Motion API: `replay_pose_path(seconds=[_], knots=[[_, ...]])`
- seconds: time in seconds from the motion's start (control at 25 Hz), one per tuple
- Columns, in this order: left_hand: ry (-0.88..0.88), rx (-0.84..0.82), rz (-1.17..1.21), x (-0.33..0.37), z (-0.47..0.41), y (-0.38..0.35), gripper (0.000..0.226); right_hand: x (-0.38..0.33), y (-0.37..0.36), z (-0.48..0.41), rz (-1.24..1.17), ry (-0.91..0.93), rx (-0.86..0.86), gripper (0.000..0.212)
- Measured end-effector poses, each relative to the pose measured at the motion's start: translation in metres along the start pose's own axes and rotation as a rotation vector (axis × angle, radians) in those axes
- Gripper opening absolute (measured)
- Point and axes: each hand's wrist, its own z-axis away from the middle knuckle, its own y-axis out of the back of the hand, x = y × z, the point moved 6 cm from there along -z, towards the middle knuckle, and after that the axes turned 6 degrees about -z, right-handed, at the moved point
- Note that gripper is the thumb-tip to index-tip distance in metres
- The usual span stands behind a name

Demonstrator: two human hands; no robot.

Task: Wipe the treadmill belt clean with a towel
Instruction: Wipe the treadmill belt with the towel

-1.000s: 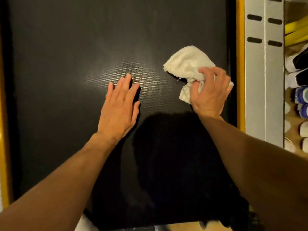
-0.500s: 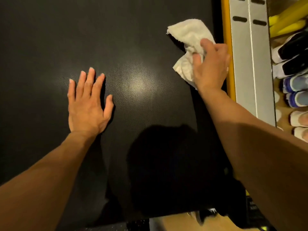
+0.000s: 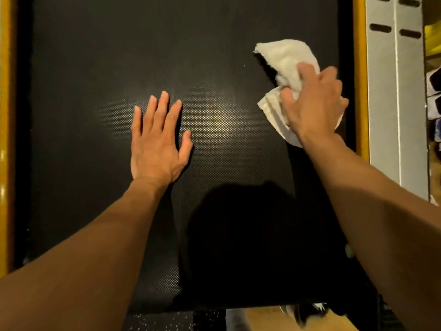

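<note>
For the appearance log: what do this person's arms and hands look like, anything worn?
Nothing worn shows. The left forearm and right forearm are bare to the frame edge, no sleeves. The left hand and right hand show no gloves, rings, watch or bands.

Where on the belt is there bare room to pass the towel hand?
Bare belt lies between the left yellow rail and the left hand, and between that hand and the towel. Crowded: the right edge, where the right hand grips the towel beside the right rail.

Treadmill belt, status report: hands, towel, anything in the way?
Left hand open, flat on belt centre. Right hand grips white towel near right yellow rail. Only the left hand is in the way.
</note>
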Motion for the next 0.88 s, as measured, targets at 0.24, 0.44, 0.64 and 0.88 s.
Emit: replay_pose_path(seconds=[0.24,0.44,0.64,0.88], knots=[[0.008,-0.003,0.000,0.000,0.001,0.001,0.061,0.024,0.003,0.038,-0.072,0.046,-0.018,0.037],[0.008,-0.001,0.010,0.000,0.001,0.000,0.060,-0.019,-0.013,0.029,-0.118,-0.080,0.064,0.035],[0.013,-0.022,-0.018,0.001,0.001,-0.001,0.060,-0.025,-0.020,0.072,-0.135,0.188,-0.046,0.038],[0.022,-0.034,-0.027,-0.001,0.000,-0.002,0.063,-0.049,-0.027,0.049,-0.136,-0.075,0.054,0.039]])
